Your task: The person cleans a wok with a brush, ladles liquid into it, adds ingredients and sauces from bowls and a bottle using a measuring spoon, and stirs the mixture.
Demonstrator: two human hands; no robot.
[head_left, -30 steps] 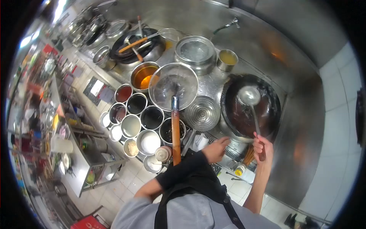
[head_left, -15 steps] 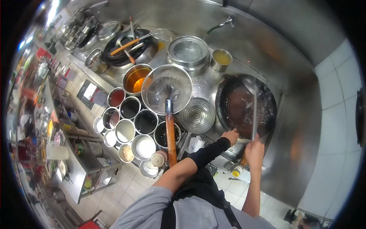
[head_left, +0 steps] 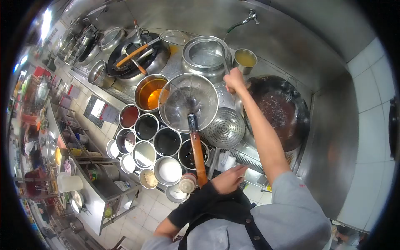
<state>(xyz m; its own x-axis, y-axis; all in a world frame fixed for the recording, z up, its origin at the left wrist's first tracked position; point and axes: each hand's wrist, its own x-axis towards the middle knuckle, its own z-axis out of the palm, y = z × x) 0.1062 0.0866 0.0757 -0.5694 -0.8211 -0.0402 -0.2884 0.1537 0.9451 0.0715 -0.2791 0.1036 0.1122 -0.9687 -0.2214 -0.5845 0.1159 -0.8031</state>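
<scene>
My right hand (head_left: pixel 235 81) is closed round the handle of a metal ladle (head_left: pixel 225 60), whose head reaches over the steel pot of water (head_left: pixel 204 54). Below that arm sits a blackened wok (head_left: pixel 301 121) with dark reddish-brown bubbling liquid in it. My left hand (head_left: pixel 229 181) is near my apron, its fingers stretched out to the right and holding nothing I can see. Close to it is the wooden handle of a big mesh strainer (head_left: pixel 198 156), which lies over the pots. A perforated steel skimmer (head_left: pixel 225 128) rests between strainer and wok.
Several seasoning pots stand at the left, among them one of white powder (head_left: pixel 168 170) and one of orange oil (head_left: pixel 143 93). A steel cup of yellowish liquid (head_left: pixel 245 61) is beside the water pot. A tap (head_left: pixel 251 17) juts from the wall. Another wok (head_left: pixel 139 62) holds utensils.
My right hand has moved up and left from the wok to the water pot, carrying the ladle. My left hand has come back from the wok's near edge towards my body.
</scene>
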